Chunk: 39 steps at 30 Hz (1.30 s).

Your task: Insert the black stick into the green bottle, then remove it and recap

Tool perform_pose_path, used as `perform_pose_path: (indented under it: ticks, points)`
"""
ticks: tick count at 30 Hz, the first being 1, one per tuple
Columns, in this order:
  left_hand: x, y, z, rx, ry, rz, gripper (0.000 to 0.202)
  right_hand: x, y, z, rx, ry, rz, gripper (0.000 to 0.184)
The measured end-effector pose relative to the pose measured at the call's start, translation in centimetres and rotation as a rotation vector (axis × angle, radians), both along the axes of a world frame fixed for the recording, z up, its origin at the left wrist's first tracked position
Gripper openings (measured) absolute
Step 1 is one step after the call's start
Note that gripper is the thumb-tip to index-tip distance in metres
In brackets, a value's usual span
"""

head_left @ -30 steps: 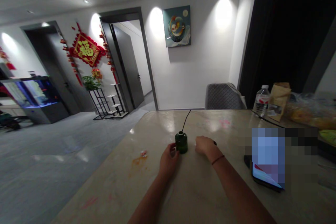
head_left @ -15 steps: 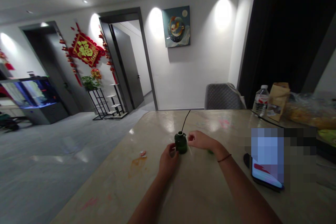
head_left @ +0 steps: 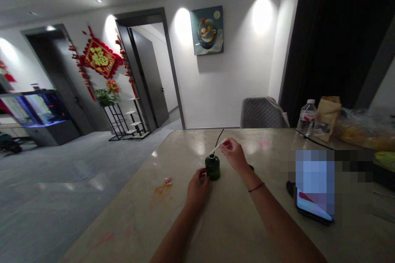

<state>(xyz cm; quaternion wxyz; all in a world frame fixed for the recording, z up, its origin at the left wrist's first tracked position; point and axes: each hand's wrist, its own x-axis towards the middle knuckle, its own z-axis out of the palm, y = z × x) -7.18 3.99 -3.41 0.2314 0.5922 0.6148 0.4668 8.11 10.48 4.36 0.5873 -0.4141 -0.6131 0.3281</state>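
A small dark green bottle (head_left: pixel 212 167) stands upright on the beige marble table (head_left: pixel 222 222), with a thin black stick (head_left: pixel 219 136) rising from its neck. My left hand (head_left: pixel 198 186) is closed around the bottle's left side and steadies it. My right hand (head_left: pixel 233 153) is raised just right of the bottle and pinches a thin white stick (head_left: pixel 217 147), whose lower end points into the bottle's mouth. A small dark object (head_left: pixel 252 167) lies on the table behind my right wrist.
A phone (head_left: pixel 310 208) lies on the table at the right. Farther back right stand a water bottle (head_left: pixel 306 118), a brown paper bag (head_left: pixel 327 118) and plastic bags (head_left: pixel 364 129). A grey chair (head_left: pixel 261 113) sits beyond the table's far end. An orange stain (head_left: pixel 162 191) marks the left side.
My right hand rose from the table at the right of the bottle, came over to it and now holds a white stick at its mouth. My left hand stayed on the bottle.
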Motion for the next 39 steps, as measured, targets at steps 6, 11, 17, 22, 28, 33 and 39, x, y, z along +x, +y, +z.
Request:
perform_pose_path:
  ticks: [6, 11, 17, 22, 28, 33, 39]
  points:
    - [0.1, -0.1, 0.2, -0.016, -0.04, 0.004, 0.026, -0.7, -0.4, -0.4, 0.007, -0.131, -0.103, 0.015]
    - [0.2, -0.2, 0.3, -0.022, -0.052, 0.003, 0.028, -1.5, -0.4, -1.5, -0.035, -0.229, -0.095, 0.017]
    - [0.1, 0.0, 0.1, -0.021, -0.056, 0.008, 0.027, -1.3, 0.1, -2.2, -0.059, -0.313, -0.074, 0.02]
    - [0.2, -0.1, 0.3, -0.023, -0.034, 0.007, 0.026, -0.9, -0.1, -1.9, -0.043, -0.328, -0.069, 0.022]
    - [0.1, -0.1, 0.3, -0.01, -0.04, -0.007, 0.026, -0.9, 0.1, -2.3, -0.064, -0.276, -0.08, 0.019]
    - [0.2, -0.2, 0.4, -0.018, -0.062, -0.009, 0.026, -1.4, 0.3, -3.4, -0.173, -0.132, 0.011, 0.017]
    - [0.0, -0.2, 0.2, 0.016, -0.055, -0.033, 0.03, -1.6, -1.0, -5.5, -0.255, 0.017, 0.228, 0.043]
